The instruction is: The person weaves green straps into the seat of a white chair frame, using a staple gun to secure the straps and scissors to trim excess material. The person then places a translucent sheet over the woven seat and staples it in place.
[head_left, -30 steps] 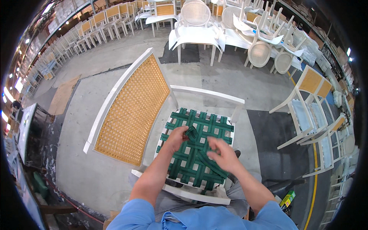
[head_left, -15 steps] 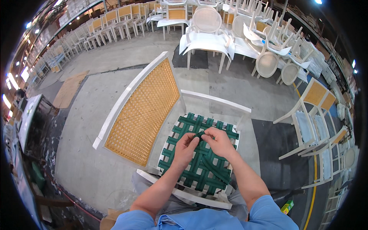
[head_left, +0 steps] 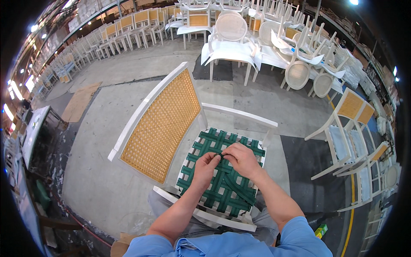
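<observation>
In front of me stands a white-framed armchair with a woven cane back (head_left: 160,124). Dark green webbing (head_left: 206,135) crisscrosses its open seat frame. A loose green strap (head_left: 238,189) lies slantwise over the woven bands, running down from under my hands. Both hands are over the middle of the seat, their fingertips almost touching. My left hand (head_left: 205,169) pinches the strap between thumb and fingers. Beside it, my right hand (head_left: 241,160) is closed on the same strap. The bit between the fingertips is small, dark and partly hidden.
The chair's far armrest (head_left: 239,112) and near armrest (head_left: 214,217) flank the seat. White chairs (head_left: 231,55) stand and lie stacked at the back. More chairs (head_left: 349,128) are on the right. A worktable (head_left: 35,132) stands left. A green-yellow box (head_left: 320,231) lies at lower right.
My fingertips have come closer together and moved slightly down, and less green strap shows between them. The chair sits nearly the same, with a small shift of the whole view.
</observation>
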Motion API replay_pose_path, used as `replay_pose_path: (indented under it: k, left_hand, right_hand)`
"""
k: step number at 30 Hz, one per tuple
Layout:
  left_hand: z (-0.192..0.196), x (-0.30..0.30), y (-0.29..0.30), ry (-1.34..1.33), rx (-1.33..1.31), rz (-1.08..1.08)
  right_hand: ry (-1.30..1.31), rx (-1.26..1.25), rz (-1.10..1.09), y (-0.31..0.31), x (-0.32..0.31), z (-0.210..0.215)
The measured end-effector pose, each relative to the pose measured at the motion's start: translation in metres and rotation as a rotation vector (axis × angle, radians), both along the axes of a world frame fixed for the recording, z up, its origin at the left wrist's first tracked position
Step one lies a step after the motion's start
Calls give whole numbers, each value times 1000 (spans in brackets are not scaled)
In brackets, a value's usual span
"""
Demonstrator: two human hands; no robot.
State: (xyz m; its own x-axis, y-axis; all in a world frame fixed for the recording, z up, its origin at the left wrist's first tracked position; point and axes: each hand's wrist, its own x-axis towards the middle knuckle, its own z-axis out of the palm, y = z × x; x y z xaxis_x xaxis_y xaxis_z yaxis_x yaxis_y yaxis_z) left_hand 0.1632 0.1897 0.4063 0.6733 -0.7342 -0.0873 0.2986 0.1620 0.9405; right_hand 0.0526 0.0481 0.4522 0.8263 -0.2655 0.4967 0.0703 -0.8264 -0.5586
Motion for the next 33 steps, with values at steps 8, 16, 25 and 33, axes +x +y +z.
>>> replay_pose_path:
  k: [8, 16, 25, 33]
  left_hand:
    - [-9, -3, -2, -774, 105, 135]
    - [-58, -26, -25, 137, 91, -346]
    - [-154, 86, -61, -588, 965, -160]
    - [-218, 172, -120, -727, 780, 308]
  right_hand:
    - [68, 122, 15, -12, 4, 1]
    - [373, 266, 89, -53, 23, -9]
    - [814, 324, 269, -116, 81, -147]
    - [612, 295, 96, -131, 203, -213]
